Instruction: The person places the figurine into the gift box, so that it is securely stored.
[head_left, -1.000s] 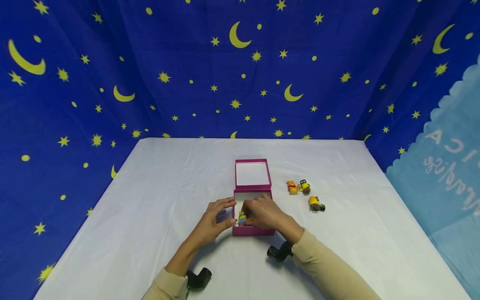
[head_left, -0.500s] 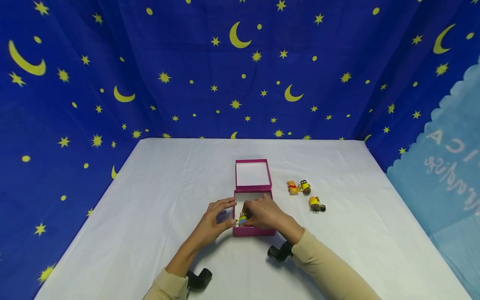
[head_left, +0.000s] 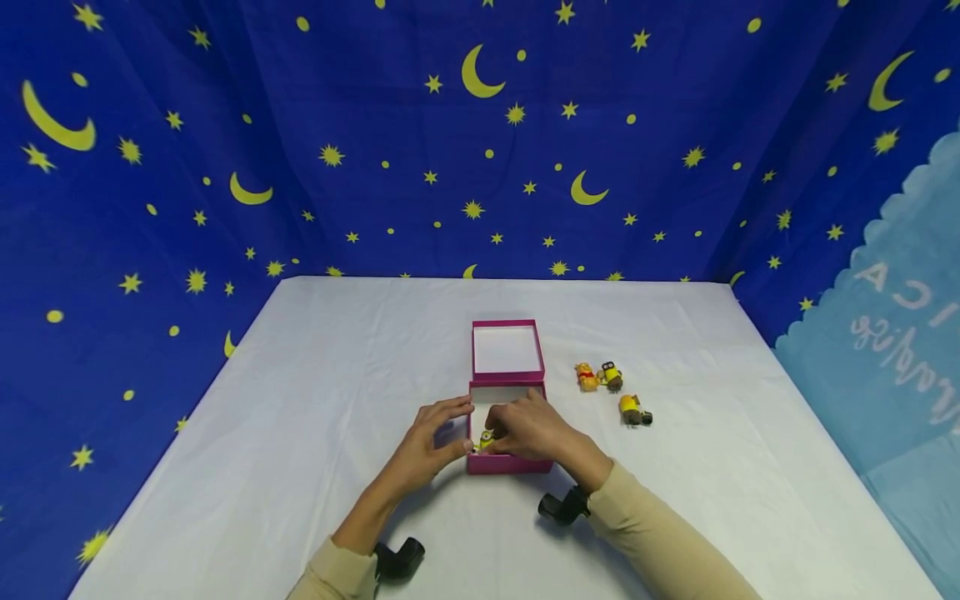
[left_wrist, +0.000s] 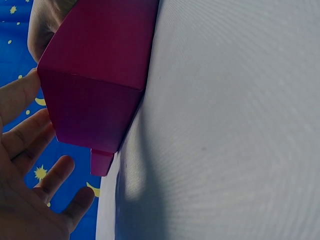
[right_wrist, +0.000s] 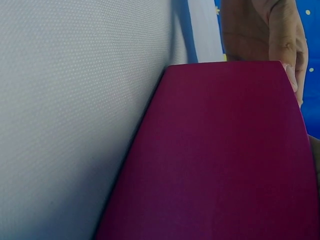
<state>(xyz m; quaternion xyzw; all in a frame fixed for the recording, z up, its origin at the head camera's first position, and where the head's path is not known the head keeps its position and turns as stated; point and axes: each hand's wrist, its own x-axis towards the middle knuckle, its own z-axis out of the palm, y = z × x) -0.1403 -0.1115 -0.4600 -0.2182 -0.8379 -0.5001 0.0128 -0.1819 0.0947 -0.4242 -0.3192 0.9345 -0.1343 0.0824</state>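
Observation:
A magenta box [head_left: 508,464] with a white inside stands open on the table. My left hand [head_left: 420,442] rests along its left wall, thumb and fingertips at the rim; in the left wrist view its fingers [left_wrist: 22,137] are spread and fairly straight. My right hand [head_left: 528,427] reaches down into the box, fingers curled, and pinches a small yellow minion figure [head_left: 487,437] with goggles near the front left inside corner. The fingers cover much of the figure, and the box wall [right_wrist: 215,150] hides it in the right wrist view.
Behind the box lies its magenta lid [head_left: 507,350], white inside facing up. To the right are a small bear figure in red [head_left: 586,377], a minion figure [head_left: 612,377] and another yellow figure lying down [head_left: 631,410]. The white tablecloth [head_left: 300,400] meets blue star-patterned curtains behind.
The minion figure has gone lower in the box: its blue part, visible before, is now hidden. The right hand has shifted very slightly; the left hand stays at the rim.

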